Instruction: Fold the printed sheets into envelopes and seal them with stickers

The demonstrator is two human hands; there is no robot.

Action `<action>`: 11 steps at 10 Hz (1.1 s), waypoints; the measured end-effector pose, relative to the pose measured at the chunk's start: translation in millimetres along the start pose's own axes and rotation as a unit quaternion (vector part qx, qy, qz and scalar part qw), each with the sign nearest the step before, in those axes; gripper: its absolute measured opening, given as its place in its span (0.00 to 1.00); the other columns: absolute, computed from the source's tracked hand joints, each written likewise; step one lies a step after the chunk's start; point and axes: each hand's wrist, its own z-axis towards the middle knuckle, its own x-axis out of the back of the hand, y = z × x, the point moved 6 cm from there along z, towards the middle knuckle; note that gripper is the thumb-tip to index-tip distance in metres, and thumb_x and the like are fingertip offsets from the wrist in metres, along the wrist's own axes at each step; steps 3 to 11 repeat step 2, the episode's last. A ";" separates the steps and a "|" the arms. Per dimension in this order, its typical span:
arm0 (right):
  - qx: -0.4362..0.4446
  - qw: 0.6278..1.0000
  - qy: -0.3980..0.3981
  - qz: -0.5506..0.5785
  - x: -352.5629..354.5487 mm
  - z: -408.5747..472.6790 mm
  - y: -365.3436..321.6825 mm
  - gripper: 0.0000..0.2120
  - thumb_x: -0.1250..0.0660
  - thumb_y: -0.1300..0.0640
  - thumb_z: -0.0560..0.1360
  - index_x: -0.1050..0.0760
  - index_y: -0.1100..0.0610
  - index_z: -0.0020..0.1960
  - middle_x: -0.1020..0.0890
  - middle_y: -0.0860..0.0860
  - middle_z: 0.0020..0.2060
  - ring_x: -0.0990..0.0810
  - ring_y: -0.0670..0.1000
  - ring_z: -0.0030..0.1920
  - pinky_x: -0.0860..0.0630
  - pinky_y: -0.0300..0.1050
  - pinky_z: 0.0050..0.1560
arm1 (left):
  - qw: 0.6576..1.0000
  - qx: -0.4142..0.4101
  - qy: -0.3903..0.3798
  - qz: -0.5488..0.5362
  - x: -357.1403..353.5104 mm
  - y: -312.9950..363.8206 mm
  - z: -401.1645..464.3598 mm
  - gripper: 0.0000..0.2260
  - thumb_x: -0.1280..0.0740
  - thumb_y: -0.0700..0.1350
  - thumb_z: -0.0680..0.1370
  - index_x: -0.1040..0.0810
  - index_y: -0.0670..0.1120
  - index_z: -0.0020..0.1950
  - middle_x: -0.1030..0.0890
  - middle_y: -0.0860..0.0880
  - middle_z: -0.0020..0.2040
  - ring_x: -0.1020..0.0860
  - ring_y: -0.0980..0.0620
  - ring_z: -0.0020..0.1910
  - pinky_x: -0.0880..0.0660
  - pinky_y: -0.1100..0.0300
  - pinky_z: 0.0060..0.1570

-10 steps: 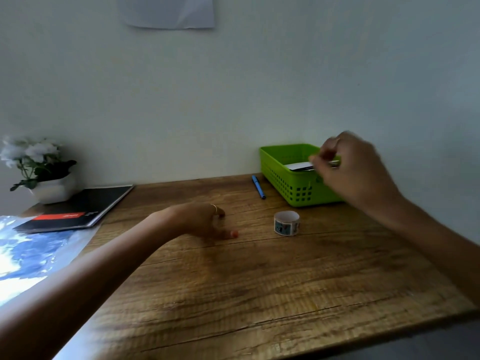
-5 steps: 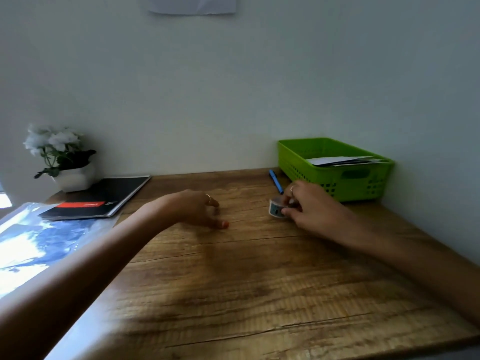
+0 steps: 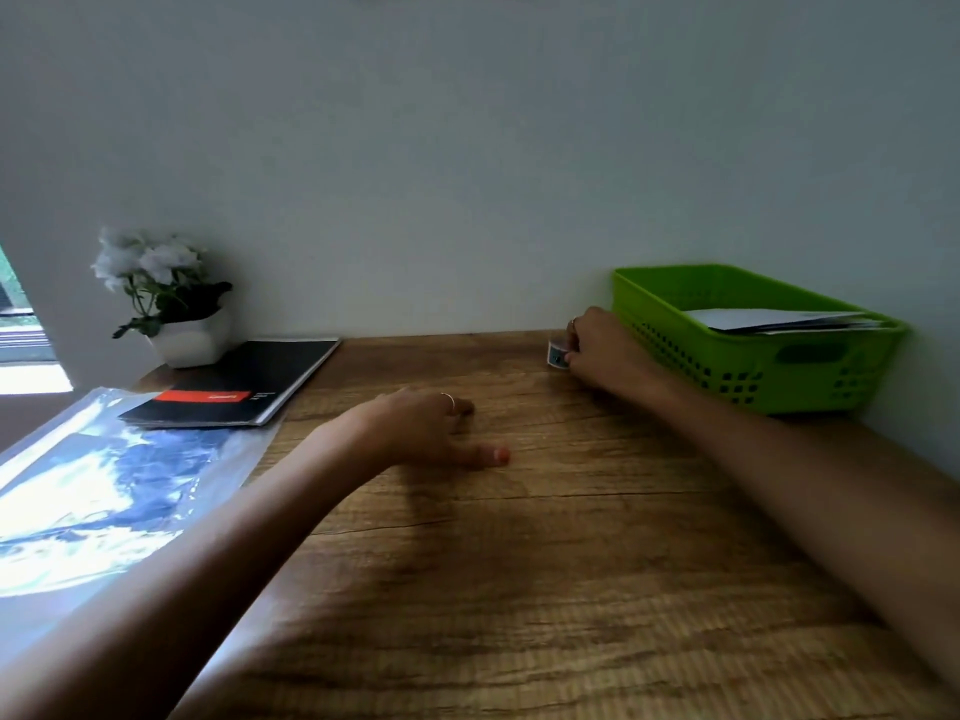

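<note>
My right hand grips a small roll of stickers at the back of the wooden desk, close to the wall and just left of a green basket. White folded sheets lie in that basket. My left hand rests on the desk near the middle, fingers relaxed and holding nothing. A glossy printed sheet with a blue and white picture lies at the desk's left edge, partly under my left forearm.
A black notebook with a red label lies at the back left, overlapping the printed sheet. A white pot of white flowers stands behind it against the wall. The wall runs along the desk's back and right side.
My right hand left the basket, took hold of the sticker roll and slid it back toward the wall beside the basket, where it now hides the blue pen. My left hand stayed in place.
</note>
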 end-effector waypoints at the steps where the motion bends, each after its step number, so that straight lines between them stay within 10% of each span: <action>1: 0.007 1.000 -0.007 -0.001 -11.9 2.2 3.0 0.04 0.36 0.63 0.73 0.27 0.64 0.43 0.29 0.58 0.45 0.25 0.57 0.44 0.35 0.43 0.39 | 1.000 0.000 -0.004 -0.004 -2.5 -2.9 1.7 0.39 0.41 0.70 0.69 0.43 0.54 0.75 0.37 0.48 0.74 0.37 0.45 0.72 0.39 0.48 0.69; 11: 0.007 1.000 0.001 0.004 -12.9 3.5 5.5 0.07 0.36 0.64 0.73 0.26 0.65 0.50 0.28 0.60 0.50 0.25 0.58 0.48 0.28 0.49 0.44 | 1.000 -0.001 0.006 0.002 1.0 -0.7 -1.4 0.38 0.41 0.70 0.70 0.43 0.54 0.75 0.36 0.48 0.74 0.37 0.45 0.72 0.39 0.49 0.69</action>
